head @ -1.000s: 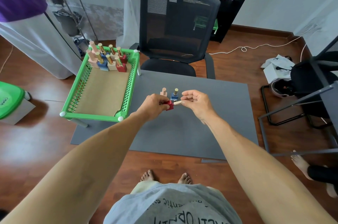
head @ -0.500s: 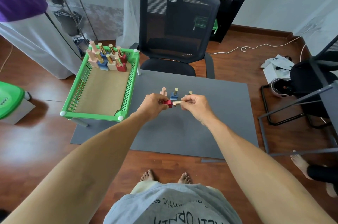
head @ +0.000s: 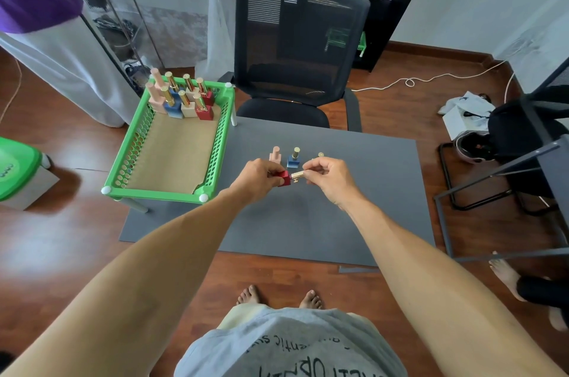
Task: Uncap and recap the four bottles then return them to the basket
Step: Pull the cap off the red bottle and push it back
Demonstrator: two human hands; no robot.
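So the left hand (head: 261, 176) has its fingers wrapped around a little red bottle (head: 285, 178), a boxy square-sided thing tipped on its side, and the right hand (head: 326, 175) is pinching the shiny gold cap (head: 297, 175) right at the bottle's mouth; whether the cap is threaded on or just touching the neck is hard to tell from up here. All of this is held just above a smooth matte grey mat (head: 354, 207) on the counter. Behind the hands stand a pale pink bottle (head: 275, 155), a blue bottle (head: 293, 158) with a gold cap, and a third one (head: 320, 155) mostly hidden by the right hand, only its gold top showing. Plenty of bare mat toward the near edge and off to the right. To the left, the green plastic basket (head: 135, 155) with perforated walls and a cardboard-looking liner holds a cluster of eight or so similar bottles (head: 181, 98) packed in its far end, with the rest of the liner bare.
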